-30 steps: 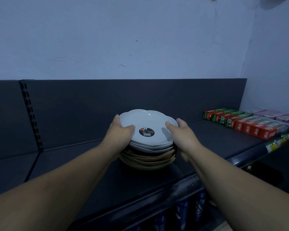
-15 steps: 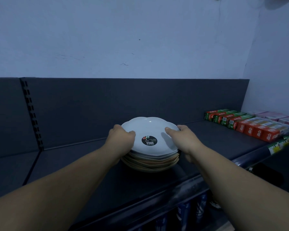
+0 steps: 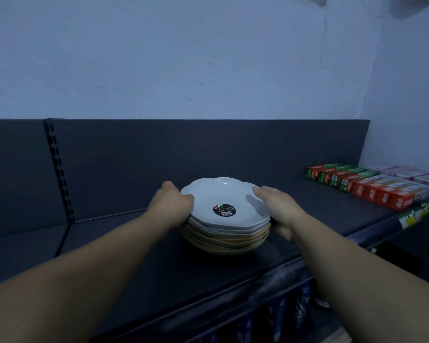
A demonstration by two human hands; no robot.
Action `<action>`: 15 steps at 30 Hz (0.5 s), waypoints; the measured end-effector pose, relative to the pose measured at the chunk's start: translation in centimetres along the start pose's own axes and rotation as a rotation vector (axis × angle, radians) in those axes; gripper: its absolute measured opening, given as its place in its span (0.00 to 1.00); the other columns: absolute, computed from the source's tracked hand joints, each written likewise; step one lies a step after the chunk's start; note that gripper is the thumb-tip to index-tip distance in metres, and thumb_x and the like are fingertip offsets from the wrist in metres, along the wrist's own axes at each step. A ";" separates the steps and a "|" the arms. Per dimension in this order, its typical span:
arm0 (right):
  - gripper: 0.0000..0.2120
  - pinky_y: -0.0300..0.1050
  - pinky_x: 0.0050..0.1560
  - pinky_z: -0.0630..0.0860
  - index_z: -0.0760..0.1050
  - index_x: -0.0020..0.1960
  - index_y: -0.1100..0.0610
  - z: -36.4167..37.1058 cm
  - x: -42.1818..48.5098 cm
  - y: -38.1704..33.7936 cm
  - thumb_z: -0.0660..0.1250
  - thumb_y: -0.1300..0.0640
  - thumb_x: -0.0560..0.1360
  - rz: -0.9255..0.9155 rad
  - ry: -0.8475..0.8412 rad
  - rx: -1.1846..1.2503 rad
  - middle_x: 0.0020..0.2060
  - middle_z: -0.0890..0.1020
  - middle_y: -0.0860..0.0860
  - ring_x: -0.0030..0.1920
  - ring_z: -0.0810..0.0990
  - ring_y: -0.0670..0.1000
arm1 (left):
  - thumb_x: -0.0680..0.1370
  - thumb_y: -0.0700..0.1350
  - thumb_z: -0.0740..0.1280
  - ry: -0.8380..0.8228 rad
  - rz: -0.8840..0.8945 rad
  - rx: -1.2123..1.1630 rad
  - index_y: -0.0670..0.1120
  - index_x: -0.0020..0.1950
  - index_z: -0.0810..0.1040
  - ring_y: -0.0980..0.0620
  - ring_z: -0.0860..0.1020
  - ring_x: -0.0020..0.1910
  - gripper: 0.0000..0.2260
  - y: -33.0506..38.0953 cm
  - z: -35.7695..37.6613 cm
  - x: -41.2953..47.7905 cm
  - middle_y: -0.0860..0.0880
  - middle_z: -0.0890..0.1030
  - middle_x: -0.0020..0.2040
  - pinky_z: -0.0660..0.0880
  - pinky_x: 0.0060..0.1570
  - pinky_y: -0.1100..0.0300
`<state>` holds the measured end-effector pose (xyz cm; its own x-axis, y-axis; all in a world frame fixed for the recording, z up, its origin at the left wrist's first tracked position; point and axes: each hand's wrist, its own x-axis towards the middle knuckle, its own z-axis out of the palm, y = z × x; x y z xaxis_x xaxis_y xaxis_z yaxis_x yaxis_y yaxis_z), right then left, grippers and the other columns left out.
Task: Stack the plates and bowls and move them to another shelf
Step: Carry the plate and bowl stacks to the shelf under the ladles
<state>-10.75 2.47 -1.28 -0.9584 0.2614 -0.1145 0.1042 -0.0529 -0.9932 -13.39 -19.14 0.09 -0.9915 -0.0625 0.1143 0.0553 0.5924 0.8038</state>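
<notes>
A stack of dishes (image 3: 224, 233) sits on the dark shelf (image 3: 139, 258). Its upper plates are white with scalloped rims, and the top one (image 3: 233, 196) carries a round black sticker. Tan and orange bowls lie underneath. My left hand (image 3: 170, 201) grips the stack's left side, thumb on the top rim. My right hand (image 3: 276, 206) holds the right side, thumb on the rim and fingers curled under the edge. The fingers beneath the stack are hidden.
Red and green cartons (image 3: 362, 184) lie in rows at the shelf's right end, with pink boxes (image 3: 416, 175) behind them. A dark back panel (image 3: 159, 157) rises behind the stack, with a slotted upright (image 3: 58, 169) at left. Bottles (image 3: 275, 315) stand on the shelf below.
The stack has come down and forward onto the shelf surface; it was tilted and lifted earlier. Both hands stayed on its sides.
</notes>
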 end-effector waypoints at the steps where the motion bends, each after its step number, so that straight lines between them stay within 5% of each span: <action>1: 0.32 0.52 0.63 0.75 0.59 0.78 0.55 0.1 0.0 0.1 0.67 0.50 0.78 -0.013 0.025 -0.042 0.71 0.71 0.54 0.63 0.76 0.57 | 0.77 0.48 0.61 0.009 0.007 -0.010 0.41 0.63 0.67 0.45 0.73 0.54 0.17 -0.1 -0.2 0.3 0.44 0.72 0.61 0.69 0.44 0.56; 6: 0.33 0.47 0.62 0.70 0.62 0.76 0.54 1.2 -1.0 0.4 0.66 0.44 0.76 -0.183 0.299 -0.381 0.72 0.69 0.53 0.67 0.72 0.56 | 0.79 0.46 0.58 -0.158 0.044 -0.150 0.48 0.76 0.59 0.47 0.71 0.65 0.25 -0.6 -0.1 1.1 0.48 0.69 0.70 0.68 0.56 0.57; 10: 0.30 0.44 0.53 0.67 0.68 0.71 0.60 2.5 -1.3 0.8 0.62 0.40 0.77 -0.203 0.275 -0.629 0.70 0.70 0.54 0.65 0.73 0.57 | 0.79 0.42 0.54 -0.207 0.080 -0.087 0.46 0.69 0.67 0.49 0.72 0.55 0.18 -1.1 0.0 0.8 0.51 0.73 0.58 0.70 0.53 0.56; 15: 0.27 0.45 0.55 0.67 0.70 0.70 0.59 2.7 -0.7 0.4 0.60 0.41 0.79 -0.192 0.202 -0.622 0.70 0.70 0.55 0.65 0.72 0.56 | 0.79 0.43 0.54 -0.158 0.091 0.056 0.46 0.68 0.69 0.48 0.73 0.53 0.18 -1.9 -0.9 0.6 0.46 0.75 0.59 0.68 0.47 0.57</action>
<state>-10.72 -0.39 -1.50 -0.9132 0.3885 0.1233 0.1283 0.5610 -0.8178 -14.03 -20.97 -0.84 -0.9891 0.1178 0.0884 0.1434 0.6341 0.7599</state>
